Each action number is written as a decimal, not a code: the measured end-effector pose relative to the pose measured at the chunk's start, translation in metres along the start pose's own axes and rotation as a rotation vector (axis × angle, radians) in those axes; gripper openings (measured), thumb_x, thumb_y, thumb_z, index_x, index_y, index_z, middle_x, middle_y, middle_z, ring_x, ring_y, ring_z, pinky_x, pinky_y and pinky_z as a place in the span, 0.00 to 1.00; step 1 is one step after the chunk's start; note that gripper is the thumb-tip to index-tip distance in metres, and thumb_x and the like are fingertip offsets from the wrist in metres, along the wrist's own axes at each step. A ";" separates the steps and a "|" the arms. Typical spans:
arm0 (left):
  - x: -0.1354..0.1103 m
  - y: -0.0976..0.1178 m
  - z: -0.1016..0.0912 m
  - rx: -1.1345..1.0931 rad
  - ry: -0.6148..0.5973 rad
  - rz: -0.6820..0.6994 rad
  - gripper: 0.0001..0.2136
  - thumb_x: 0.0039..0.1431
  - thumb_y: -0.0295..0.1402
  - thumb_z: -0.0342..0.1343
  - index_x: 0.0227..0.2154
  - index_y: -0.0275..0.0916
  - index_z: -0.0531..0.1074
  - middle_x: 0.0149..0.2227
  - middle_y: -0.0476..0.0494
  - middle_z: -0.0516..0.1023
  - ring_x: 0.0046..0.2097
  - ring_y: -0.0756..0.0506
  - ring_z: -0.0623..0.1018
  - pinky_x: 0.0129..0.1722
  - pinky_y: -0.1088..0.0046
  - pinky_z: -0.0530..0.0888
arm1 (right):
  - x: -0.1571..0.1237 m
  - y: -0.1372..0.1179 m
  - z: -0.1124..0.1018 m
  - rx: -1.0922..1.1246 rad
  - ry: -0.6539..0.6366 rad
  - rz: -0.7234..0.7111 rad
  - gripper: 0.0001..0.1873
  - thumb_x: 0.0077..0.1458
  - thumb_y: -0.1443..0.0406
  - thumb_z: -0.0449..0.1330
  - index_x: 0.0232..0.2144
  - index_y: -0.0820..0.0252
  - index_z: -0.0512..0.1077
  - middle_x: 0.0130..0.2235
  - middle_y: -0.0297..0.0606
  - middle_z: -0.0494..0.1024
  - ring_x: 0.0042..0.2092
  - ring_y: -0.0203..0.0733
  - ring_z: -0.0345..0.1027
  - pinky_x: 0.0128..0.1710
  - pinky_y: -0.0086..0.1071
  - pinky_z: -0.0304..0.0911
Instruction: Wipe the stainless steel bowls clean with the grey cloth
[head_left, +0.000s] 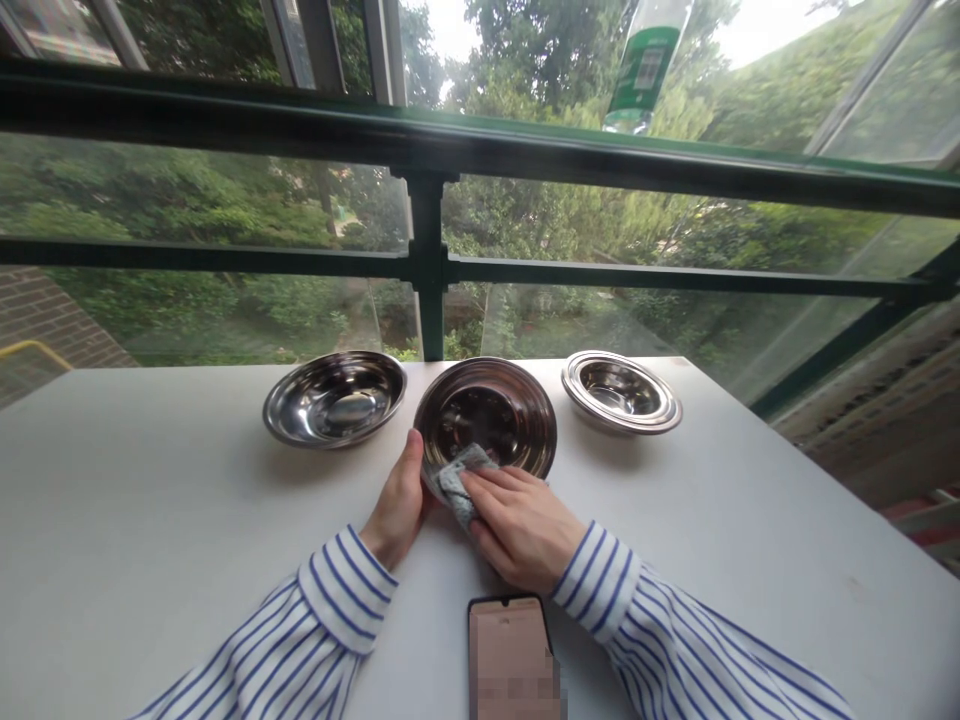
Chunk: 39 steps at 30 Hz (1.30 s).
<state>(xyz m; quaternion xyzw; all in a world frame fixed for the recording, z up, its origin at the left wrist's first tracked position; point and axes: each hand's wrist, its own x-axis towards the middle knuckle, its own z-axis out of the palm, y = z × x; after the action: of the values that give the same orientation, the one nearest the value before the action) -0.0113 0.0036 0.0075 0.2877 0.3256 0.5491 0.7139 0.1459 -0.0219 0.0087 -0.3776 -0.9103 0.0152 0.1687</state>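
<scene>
A shiny metal bowl (491, 415) is tilted toward me in the middle of the white table. My left hand (401, 500) grips its left rim, the thumb on top and the other fingers hidden beneath. My right hand (521, 525) presses a grey cloth (459, 482) against the bowl's near inner wall and rim, fingers closed over the cloth. To the left of this bowl sits a second metal bowl (337, 400), wide and shallow. On the right stands a third metal bowl (622, 393) with a broad flat rim. Neither hand touches these two.
A phone (511, 655) lies on the white table (150, 540) near my right wrist. Behind the table runs a dark green railing (427, 270) with glass panels. A plastic bottle with a green label (643, 70) stands on the top rail.
</scene>
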 end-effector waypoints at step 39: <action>-0.003 0.003 0.000 0.028 0.005 -0.032 0.26 0.58 0.48 0.46 0.55 0.39 0.65 0.52 0.41 0.73 0.57 0.38 0.67 0.56 0.59 0.62 | -0.017 0.016 -0.023 0.012 -0.081 0.012 0.18 0.48 0.67 0.51 0.43 0.63 0.69 0.44 0.44 0.76 0.48 0.47 0.66 0.50 0.42 0.56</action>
<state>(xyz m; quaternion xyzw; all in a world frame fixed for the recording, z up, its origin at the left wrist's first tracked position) -0.0133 0.0015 0.0101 0.2913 0.3395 0.5337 0.7177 0.1755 -0.0244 0.0226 -0.3812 -0.9140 0.0367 0.1340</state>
